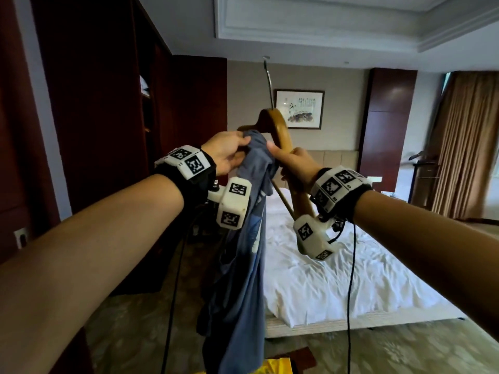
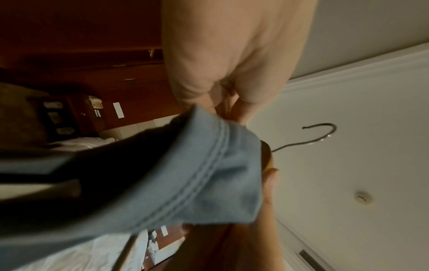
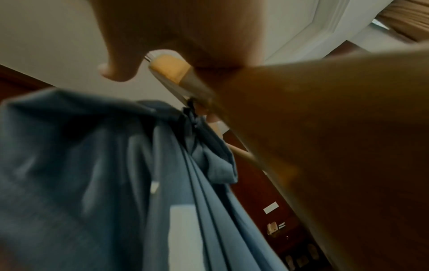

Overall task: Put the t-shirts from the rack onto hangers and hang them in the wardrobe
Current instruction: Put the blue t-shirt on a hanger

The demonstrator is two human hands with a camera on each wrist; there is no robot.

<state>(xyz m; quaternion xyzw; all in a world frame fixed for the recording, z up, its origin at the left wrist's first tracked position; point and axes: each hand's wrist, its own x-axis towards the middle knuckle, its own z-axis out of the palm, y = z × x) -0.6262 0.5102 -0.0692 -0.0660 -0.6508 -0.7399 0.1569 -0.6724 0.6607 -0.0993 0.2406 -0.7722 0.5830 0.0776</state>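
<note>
The 2 bare forearms fill the near field of the head view, each with a black wrist strap carrying white marker blocks. Both reach forward to a wooden hanger (image 1: pixel 280 130) held up in front of the bed (image 1: pixel 337 279).

Left hand (image 1: pixel 229 153): fingers curled, pinching a bunched fold of the blue-grey t-shirt (image 1: pixel 243 260) at the hanger's left arm. In the left wrist view the stitched hem of the t-shirt (image 2: pixel 209 174) lies directly below the fingertips (image 2: pixel 246 102), touching them, and covers most of the hanger body; only the metal hook (image 2: pixel 322 135) projects clear.

Right hand (image 1: pixel 293 161): fingers wrapped around the hanger's right arm, thumb (image 1: pixel 272 149) laid against the fabric at the hanger's centre. In the right wrist view the hanger wood (image 3: pixel 171 69) passes through the closed palm, and the t-shirt (image 3: pixel 116 174) hangs just left of the thumb (image 3: pixel 116 71).

T-shirt position: the top portion is gathered on the hanger between the 2 hands; the rest hangs straight down below the hanger, left of the bed. A white print shows on the fabric.

Dark wood wardrobe (image 1: pixel 108 90) panels stand left of the hanger. A framed picture (image 1: pixel 299 109) hangs on the wall behind the hanger.
</note>
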